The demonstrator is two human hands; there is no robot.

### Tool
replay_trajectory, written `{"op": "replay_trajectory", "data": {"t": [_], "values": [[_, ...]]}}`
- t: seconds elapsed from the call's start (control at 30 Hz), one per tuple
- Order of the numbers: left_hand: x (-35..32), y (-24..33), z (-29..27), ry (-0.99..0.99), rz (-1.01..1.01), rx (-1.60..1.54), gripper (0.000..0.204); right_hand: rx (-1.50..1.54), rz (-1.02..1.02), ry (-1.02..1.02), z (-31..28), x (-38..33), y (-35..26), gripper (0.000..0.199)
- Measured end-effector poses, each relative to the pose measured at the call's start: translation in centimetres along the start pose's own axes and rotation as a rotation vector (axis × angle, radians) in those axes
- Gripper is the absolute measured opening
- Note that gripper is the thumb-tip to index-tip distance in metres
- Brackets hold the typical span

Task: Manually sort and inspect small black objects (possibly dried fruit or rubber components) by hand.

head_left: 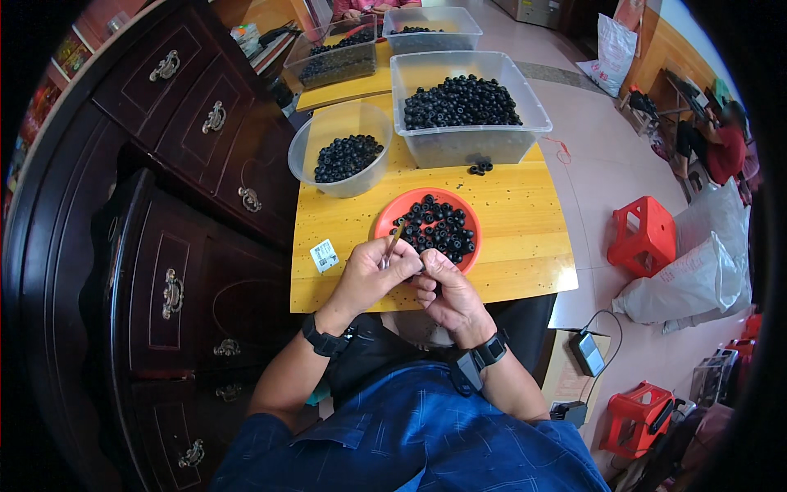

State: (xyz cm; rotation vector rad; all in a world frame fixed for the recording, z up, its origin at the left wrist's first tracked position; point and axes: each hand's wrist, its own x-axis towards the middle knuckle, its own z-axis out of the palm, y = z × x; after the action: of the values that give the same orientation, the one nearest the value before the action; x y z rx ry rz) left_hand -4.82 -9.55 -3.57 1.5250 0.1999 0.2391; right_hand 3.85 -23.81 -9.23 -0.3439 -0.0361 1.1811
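Head view, left hand: your left hand (pixel 375 271) is over the near-left edge of the plate, its fingers closed around a slim tool (pixel 398 233) that projects upward between thumb and forefinger.
Right hand: your right hand (pixel 449 297) meets it at the near rim, thumb and fingers pinched together on a small black piece (pixel 421 266), mostly hidden by the fingertips.
Plate: a round orange-red plate (pixel 398 203) lies near the front of the yellow desk (pixel 525 238), bearing loose black beads (pixel 447 228), many with a visible hole.
Round tub: a clear tub (pixel 352 184) stands beyond the plate to your left, partly filled with similar beads.
Large bin: a translucent rectangular bin (pixel 463 149) stands beyond the plate, heaped with beads; a few stray beads (pixel 480 167) lie just before it.
Label: a white printed square (pixel 325 255) lies flat left of your left hand.
Surroundings: a dark cabinet (pixel 238 271) flanks your left; a red stool (pixel 642 238) and white sacks (pixel 697 279) occupy the floor to your right.
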Motion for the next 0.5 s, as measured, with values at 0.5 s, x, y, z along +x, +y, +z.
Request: {"op": "replay_trajectory", "data": {"t": [0.5], "values": [[0.6, 0.9, 0.1, -0.021, 0.022, 0.197, 0.018, 0.012, 0.016, 0.015, 0.1, 0.7, -0.2, 0.012]]}}
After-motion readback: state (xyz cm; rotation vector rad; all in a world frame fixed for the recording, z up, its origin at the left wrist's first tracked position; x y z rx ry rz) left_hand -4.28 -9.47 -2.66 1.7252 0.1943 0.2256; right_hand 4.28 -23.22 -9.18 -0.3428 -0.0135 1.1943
